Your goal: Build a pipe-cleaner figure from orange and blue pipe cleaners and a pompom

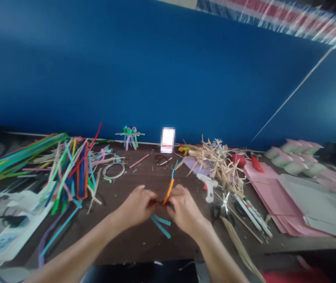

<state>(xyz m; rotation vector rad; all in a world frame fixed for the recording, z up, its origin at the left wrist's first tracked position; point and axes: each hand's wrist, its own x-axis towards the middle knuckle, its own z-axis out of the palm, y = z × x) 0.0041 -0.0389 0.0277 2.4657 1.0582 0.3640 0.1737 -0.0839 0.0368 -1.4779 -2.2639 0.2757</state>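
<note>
Both hands meet over the middle of the dark table (111, 239), with fingers closed. My right hand (187, 208) grips an orange pipe cleaner (168, 190) that sticks up between the hands, and a blue pipe cleaner (174, 169) continues from its upper end. My left hand (136, 204) pinches the lower end of the same work, where a darker orange part runs between the fingertips. How the pieces join there is hidden by the fingers. Two light blue pipe cleaner ends (162, 227) show just below the hands.
Left are bundled pipe cleaners (76, 169) and a power strip (8, 239). A small pipe-cleaner figure (130, 137) stands behind. To the right lie a glue gun (208, 185), scissors (225, 204), markers (252, 214), straw-like strips (215, 157) and pink sheets (269, 192).
</note>
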